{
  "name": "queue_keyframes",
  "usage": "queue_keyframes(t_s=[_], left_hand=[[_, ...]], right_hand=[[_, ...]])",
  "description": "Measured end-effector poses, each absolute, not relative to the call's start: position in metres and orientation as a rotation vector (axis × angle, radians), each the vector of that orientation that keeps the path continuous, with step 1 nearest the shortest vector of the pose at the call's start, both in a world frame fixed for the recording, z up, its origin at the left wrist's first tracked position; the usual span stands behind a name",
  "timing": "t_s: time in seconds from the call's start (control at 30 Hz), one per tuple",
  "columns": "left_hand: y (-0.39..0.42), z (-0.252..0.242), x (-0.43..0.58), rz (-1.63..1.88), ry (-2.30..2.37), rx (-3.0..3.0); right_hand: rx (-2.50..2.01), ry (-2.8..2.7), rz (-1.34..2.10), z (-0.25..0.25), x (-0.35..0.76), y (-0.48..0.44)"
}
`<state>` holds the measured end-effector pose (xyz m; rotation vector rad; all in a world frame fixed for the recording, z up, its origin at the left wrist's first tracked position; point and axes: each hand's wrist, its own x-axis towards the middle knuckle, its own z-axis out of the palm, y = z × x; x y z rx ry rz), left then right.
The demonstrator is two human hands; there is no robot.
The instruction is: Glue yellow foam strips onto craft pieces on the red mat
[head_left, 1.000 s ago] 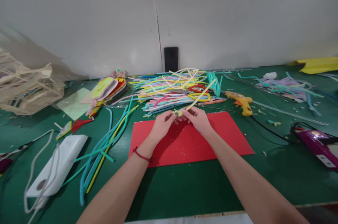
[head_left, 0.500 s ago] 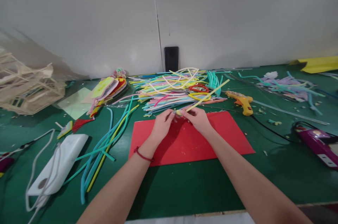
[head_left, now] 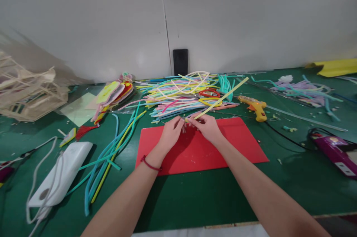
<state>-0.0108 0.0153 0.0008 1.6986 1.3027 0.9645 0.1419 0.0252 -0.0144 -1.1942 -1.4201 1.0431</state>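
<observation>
A pale yellow pipe cleaner (head_left: 223, 98) runs between my two hands, its long free end slanting up to the right over a pile of pipe cleaners (head_left: 170, 95). My right hand (head_left: 205, 126) pinches it between thumb and finger. At its lower end my left hand (head_left: 172, 130) is closed, thumb and fingertip pressed together on it; the tip is largely hidden there. Both hands are just above a red board (head_left: 195, 155), close to its far edge. Red-and-yellow-handled scissors (head_left: 209, 93) lie on the pile, behind the slanting pipe cleaner.
To the right is a yellow glue gun (head_left: 256, 108) with a black cord; a purple device (head_left: 333, 147) lies farther right. Left are loose blue and green pipe cleaners (head_left: 103, 170) and a white power strip (head_left: 63, 177). A black phone (head_left: 180, 62) leans against the wall.
The yellow pipe cleaner's free end has shifted up and to the right, and more of it extends beyond my right hand. My hands have barely moved.
</observation>
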Motion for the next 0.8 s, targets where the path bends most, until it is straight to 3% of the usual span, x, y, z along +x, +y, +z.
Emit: queue_keyframes(t_s=[0.8], left_hand=[[0.0142,0.0029,-0.0114,0.930,1.284,1.729]], right_hand=[[-1.172,-1.443,1.019,-0.0156,0.1413,0.0261]])
